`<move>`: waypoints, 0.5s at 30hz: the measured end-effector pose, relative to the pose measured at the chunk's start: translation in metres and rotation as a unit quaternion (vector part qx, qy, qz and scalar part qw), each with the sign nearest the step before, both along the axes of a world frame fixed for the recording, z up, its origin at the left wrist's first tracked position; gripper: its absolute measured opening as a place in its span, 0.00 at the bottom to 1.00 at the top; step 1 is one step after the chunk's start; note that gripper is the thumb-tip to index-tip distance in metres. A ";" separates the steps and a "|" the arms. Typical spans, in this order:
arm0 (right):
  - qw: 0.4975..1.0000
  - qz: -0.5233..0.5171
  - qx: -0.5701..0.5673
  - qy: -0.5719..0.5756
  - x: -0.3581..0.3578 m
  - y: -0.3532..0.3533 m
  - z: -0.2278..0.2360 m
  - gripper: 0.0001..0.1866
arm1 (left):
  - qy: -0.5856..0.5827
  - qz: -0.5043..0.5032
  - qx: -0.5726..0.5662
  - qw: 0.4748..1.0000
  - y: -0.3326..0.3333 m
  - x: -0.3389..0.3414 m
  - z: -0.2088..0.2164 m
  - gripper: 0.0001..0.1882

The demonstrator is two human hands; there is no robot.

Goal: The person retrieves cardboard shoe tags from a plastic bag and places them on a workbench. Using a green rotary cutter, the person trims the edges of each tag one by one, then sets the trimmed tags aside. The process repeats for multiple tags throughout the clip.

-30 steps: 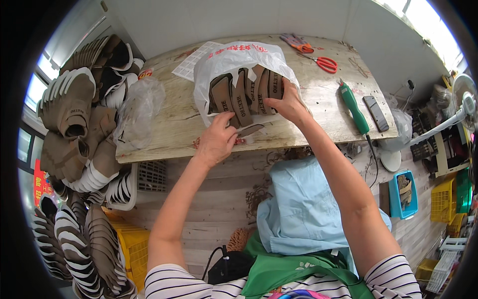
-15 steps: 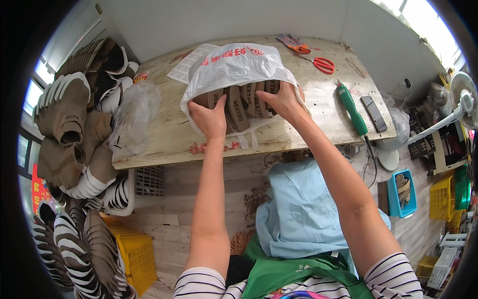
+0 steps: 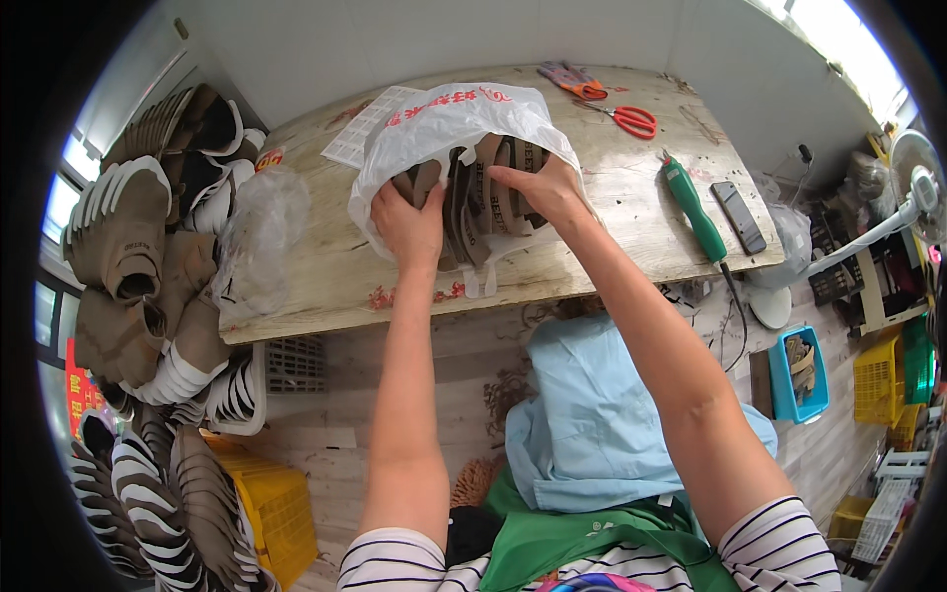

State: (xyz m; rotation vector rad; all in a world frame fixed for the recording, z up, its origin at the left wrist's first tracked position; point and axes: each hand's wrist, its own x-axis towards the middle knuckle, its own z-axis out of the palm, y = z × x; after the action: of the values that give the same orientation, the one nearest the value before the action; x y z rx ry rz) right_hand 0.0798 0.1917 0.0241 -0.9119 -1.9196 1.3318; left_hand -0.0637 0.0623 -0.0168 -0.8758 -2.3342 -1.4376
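Note:
A white plastic bag (image 3: 464,123) with red print lies on the wooden table, its mouth toward me. Several brown fabric straps (image 3: 500,197) with dark print stand packed side by side in that mouth. My left hand (image 3: 409,229) grips the bundle at its left end, thumb up along the straps. From the right, my right hand (image 3: 552,192) reaches into the bag and closes round the other end, its thumb pressed across the tops. The remaining fingers of both hands are partly hidden by the straps and the bag. A few middle straps lean and stick out toward me.
Red-handled scissors (image 3: 631,120), a green corded hand tool (image 3: 693,209) and a phone (image 3: 738,218) lie right on the table (image 3: 631,227). A crumpled clear bag (image 3: 264,237) sits at its left edge. Brown shoe uppers (image 3: 123,227) are piled beyond. Light-blue cloth (image 3: 602,414) lies before me.
The middle straps have shifted and now slant out of line, jutting nearer to me. My right thumb has slid left over the tops. Bag and hands have moved slightly left.

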 end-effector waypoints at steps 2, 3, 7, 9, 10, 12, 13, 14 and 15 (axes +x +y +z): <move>0.999 0.022 -0.047 -0.014 0.008 0.000 0.010 0.29 | -0.030 0.013 0.022 0.999 -0.003 0.011 0.003 0.41; 0.997 0.033 -0.062 -0.023 0.011 0.001 0.015 0.30 | -0.047 0.014 0.056 0.997 -0.005 0.016 0.000 0.42; 0.998 0.056 -0.034 -0.015 0.011 0.006 0.007 0.35 | -0.019 0.037 0.038 0.998 -0.002 0.042 -0.022 0.47; 0.999 0.035 0.004 0.002 0.003 -0.002 0.001 0.35 | -0.028 0.037 0.030 0.998 -0.002 0.041 -0.033 0.49; 1.000 0.020 0.018 -0.008 0.001 -0.002 -0.002 0.35 | -0.069 0.019 0.067 0.995 0.001 0.035 -0.030 0.50; 0.999 0.028 0.016 0.000 -0.003 -0.007 0.001 0.37 | -0.154 -0.035 0.162 0.974 0.001 0.012 -0.025 0.51; 0.999 0.026 -0.021 0.021 -0.003 -0.005 0.000 0.37 | -0.219 -0.073 0.191 0.954 0.002 0.009 -0.019 0.48; 0.997 0.023 -0.059 0.043 -0.005 -0.001 -0.002 0.38 | -0.282 -0.111 0.218 0.927 0.003 0.007 -0.013 0.46; 0.993 0.021 -0.096 0.064 -0.007 0.003 -0.004 0.39 | -0.344 -0.149 0.243 0.894 0.005 0.006 -0.008 0.43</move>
State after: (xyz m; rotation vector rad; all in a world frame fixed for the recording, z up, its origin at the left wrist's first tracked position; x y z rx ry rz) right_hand 0.0725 0.1949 0.0199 -0.8594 -1.7438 1.5816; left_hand -0.0575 0.0670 -0.0249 -0.6559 -2.1013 -2.6725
